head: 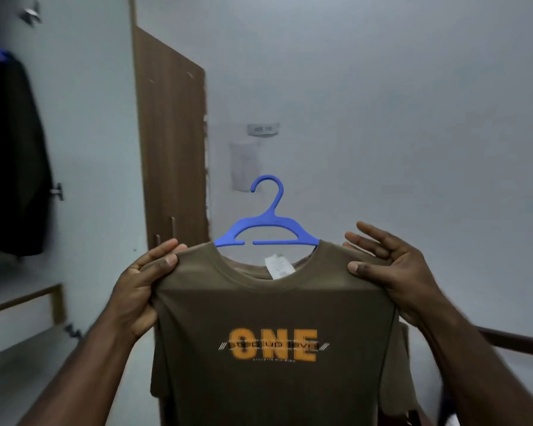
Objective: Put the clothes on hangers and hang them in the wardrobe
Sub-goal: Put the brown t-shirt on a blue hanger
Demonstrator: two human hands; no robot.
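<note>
An olive-brown T-shirt [271, 318] with an orange "ONE" print hangs on a blue plastic hanger [266, 232], held up in front of me at chest height. The hanger's hook and upper arms stick out of the neck opening. My left hand [139, 290] pinches the shirt's left shoulder between thumb and fingers. At the right shoulder my right hand [388, 269] grips the cloth with the thumb in front, its other fingers spread behind. The wardrobe [22, 179] stands open on the left.
Inside the wardrobe a dark garment [10, 155] hangs on another blue hanger, above a shelf [22, 299]. The brown wardrobe door [173, 149] stands open at centre left. A pale wall with a paper notice [243, 166] is behind the shirt. A dark rail [517, 339] runs at right.
</note>
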